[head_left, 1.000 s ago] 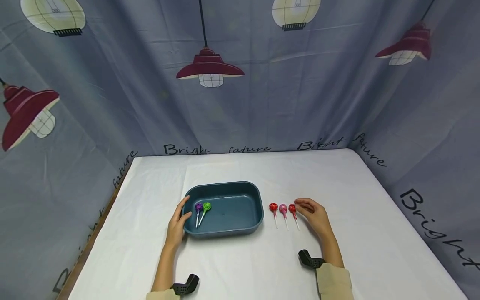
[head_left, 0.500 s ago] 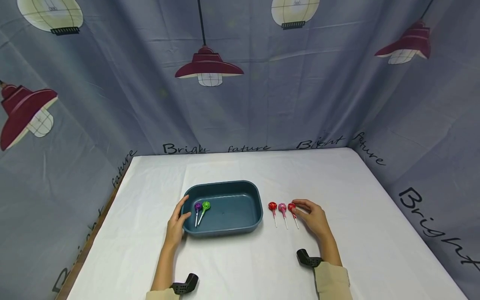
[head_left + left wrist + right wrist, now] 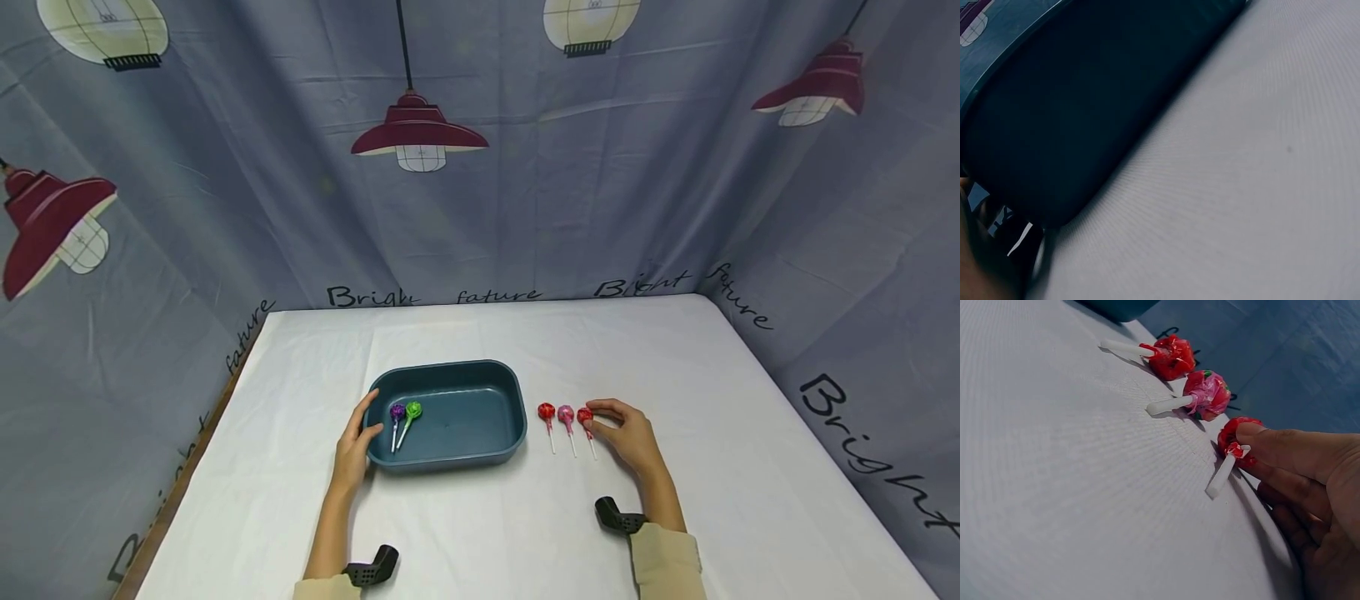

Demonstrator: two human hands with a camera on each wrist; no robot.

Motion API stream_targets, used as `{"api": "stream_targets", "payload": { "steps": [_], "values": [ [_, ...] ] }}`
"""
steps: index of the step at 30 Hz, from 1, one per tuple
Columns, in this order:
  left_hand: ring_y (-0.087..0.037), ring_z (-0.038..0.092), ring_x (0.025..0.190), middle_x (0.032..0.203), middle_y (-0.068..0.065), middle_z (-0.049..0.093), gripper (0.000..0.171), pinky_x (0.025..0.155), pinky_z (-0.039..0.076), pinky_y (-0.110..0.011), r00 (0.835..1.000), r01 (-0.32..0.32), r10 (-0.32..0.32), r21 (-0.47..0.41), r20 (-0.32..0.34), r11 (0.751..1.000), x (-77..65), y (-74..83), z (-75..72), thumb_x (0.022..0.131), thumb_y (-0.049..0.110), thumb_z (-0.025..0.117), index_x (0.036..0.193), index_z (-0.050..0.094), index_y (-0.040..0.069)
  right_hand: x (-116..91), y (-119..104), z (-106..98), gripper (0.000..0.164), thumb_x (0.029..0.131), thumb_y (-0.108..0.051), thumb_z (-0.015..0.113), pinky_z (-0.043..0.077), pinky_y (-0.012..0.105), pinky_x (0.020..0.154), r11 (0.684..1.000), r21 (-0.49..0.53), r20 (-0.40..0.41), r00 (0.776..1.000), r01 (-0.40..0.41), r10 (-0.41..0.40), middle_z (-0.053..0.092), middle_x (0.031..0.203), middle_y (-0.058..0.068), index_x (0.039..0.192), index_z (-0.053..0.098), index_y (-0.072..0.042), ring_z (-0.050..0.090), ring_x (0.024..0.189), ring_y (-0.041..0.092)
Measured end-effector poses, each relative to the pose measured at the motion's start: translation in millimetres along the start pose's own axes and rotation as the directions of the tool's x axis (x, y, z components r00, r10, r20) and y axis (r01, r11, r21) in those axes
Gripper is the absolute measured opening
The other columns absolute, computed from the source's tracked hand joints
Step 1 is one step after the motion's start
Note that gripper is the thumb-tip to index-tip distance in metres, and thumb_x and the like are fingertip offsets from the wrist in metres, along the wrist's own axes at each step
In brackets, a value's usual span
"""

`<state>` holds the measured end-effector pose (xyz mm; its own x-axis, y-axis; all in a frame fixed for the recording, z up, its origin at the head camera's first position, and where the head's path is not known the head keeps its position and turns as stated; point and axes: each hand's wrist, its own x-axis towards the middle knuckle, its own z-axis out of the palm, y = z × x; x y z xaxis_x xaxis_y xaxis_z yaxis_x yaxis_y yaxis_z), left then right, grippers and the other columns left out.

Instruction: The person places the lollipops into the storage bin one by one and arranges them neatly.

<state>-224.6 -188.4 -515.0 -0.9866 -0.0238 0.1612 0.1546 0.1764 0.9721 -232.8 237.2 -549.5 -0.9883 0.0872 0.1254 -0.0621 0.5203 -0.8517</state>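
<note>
A dark teal plastic tray (image 3: 468,427) sits on the white tabletop. My left hand (image 3: 348,454) grips its left end, thumb at the rim and fingers along the outer side. Inside, at the left, lie a purple lollipop (image 3: 397,412) and a green lollipop (image 3: 413,410). To the right of the tray a red lollipop (image 3: 547,412), a pink lollipop (image 3: 566,414) and another red lollipop (image 3: 584,415) stand in a row, sticks toward me. With thumb and fingers, my right hand (image 3: 1316,487) pinches the wrapped head of the rightmost red one; its white stick slants down over the cloth.
White cloth covers the table (image 3: 480,533). A grey-blue curtain (image 3: 480,217) printed with lamps and lettering surrounds its back and sides. Each wrist wears a black camera mount, one on the left (image 3: 372,567) and one on the right (image 3: 619,517).
My right thumb and fingers have closed in on the rightmost red lollipop's head, the hand shifting slightly left. Its stick has tilted a little. The left hand and tray stay put.
</note>
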Motion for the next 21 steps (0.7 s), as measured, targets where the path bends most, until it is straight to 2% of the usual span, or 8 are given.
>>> {"api": "stream_targets", "payload": {
  "steps": [8,21],
  "values": [
    [-0.022,0.021,0.135,0.145,-0.009,0.034,0.05,0.109,0.016,-0.038,1.0,-0.008,0.008,-0.009,0.002,1.0,0.4,-0.9,-0.2,0.09,-0.002,0.047,0.139,0.04,0.006,-0.7,1.3,-2.3,0.033,0.078,-0.022,0.074,0.029,0.05,0.1,1.0,0.005,0.024,1.0,-0.012,0.012,0.065,0.106,0.012,0.107,0.067,-0.007,0.049,0.115,0.031],
    [-0.02,0.021,0.136,0.145,-0.008,0.034,0.05,0.109,0.014,-0.04,1.0,-0.016,0.016,-0.017,0.0,1.0,-0.3,-0.7,-0.1,0.091,0.0,0.047,0.139,0.04,0.007,-2.9,-1.4,-5.3,0.034,0.076,-0.021,0.076,0.032,0.048,0.098,0.996,0.078,0.056,0.998,-0.035,0.03,0.066,0.102,0.013,0.105,0.067,-0.005,0.054,0.107,0.03]
  ]
}}
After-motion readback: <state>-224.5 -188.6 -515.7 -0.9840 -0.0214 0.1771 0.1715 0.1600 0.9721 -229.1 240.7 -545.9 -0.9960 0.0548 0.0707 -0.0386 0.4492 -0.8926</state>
